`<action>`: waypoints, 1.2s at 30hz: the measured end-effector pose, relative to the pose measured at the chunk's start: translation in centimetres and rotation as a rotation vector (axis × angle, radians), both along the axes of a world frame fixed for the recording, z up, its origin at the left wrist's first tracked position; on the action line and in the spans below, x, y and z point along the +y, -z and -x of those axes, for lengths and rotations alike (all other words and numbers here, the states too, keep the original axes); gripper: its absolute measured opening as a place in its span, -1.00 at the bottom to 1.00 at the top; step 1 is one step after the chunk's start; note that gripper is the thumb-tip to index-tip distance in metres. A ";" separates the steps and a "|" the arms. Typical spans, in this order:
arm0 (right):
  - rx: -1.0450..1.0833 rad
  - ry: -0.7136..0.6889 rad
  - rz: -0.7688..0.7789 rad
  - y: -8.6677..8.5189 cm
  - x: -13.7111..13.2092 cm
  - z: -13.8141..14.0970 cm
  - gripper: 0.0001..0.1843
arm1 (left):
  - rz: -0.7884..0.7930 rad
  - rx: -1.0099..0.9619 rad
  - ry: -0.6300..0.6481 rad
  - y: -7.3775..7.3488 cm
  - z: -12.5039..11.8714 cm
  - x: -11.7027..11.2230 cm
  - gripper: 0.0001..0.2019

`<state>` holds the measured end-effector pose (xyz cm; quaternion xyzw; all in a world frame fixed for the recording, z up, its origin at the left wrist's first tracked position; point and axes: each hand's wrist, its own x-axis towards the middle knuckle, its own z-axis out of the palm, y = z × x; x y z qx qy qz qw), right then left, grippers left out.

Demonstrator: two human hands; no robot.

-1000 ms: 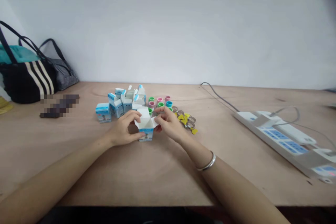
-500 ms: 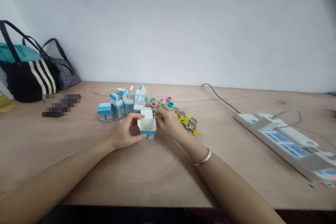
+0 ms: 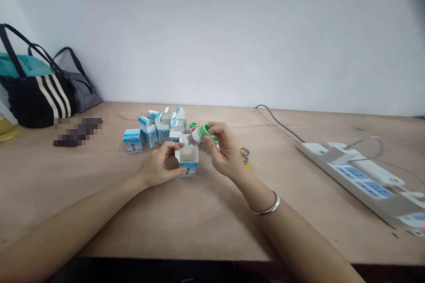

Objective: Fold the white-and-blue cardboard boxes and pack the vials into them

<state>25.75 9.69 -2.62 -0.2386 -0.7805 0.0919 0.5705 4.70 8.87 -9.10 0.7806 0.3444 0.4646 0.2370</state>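
Observation:
My left hand (image 3: pixel 158 166) grips the side of a small blue and white carton (image 3: pixel 188 169), which stands on the table with its top flaps raised. Between the thumb and fingers of my right hand (image 3: pixel 224 148) is a small clear bottle with a green cap (image 3: pixel 203 131). It is tilted, its clear end pointing left over the carton's open top. Other capped bottles (image 3: pixel 193 124), green and pink, stand just behind and are partly hidden by my right hand. Metal hose clamps with yellow tabs (image 3: pixel 245 154) show past my right wrist.
Several blue and white cartons (image 3: pixel 151 135), mostly with flaps up, cluster behind my left hand. A white power strip (image 3: pixel 358 181) with plugs and a grey cable (image 3: pixel 282 123) lies at right. Bags (image 3: pixel 36 97) and a blurred dark object (image 3: pixel 78 133) are at left.
My right hand has lifted the green-capped bottle out of the group and brought it above the carton, tilting it. My left hand still holds the carton in the same place.

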 end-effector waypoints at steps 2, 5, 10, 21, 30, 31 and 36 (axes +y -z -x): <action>-0.088 -0.026 -0.012 0.0 -0.4 0.2 -0.97 | -0.006 -0.005 0.009 -0.1 0.0 0.0 -0.52; -0.200 -0.028 -0.018 -0.2 -0.7 0.1 -0.98 | -0.003 -0.021 0.014 -0.2 0.0 -0.1 -0.52; -0.311 -0.039 -0.002 -0.6 -0.3 -0.6 -0.98 | 0.024 -0.015 0.018 -0.1 0.0 -0.1 -0.53; -0.406 -0.094 0.000 -1.2 -0.4 -0.7 -0.93 | 0.016 0.008 0.000 -0.5 0.0 -0.1 -0.54; -0.486 -0.017 0.126 0.5 -0.2 0.2 -0.85 | 0.000 0.011 0.014 -0.1 -0.1 0.0 -0.54; -0.498 -0.018 0.117 0.7 -0.2 0.3 -0.84 | 0.004 0.004 0.019 -0.1 -0.1 0.0 -0.54; -0.481 -0.033 0.081 1.0 -0.1 0.4 -0.78 | 0.006 0.009 0.027 -0.2 -0.1 0.0 -0.54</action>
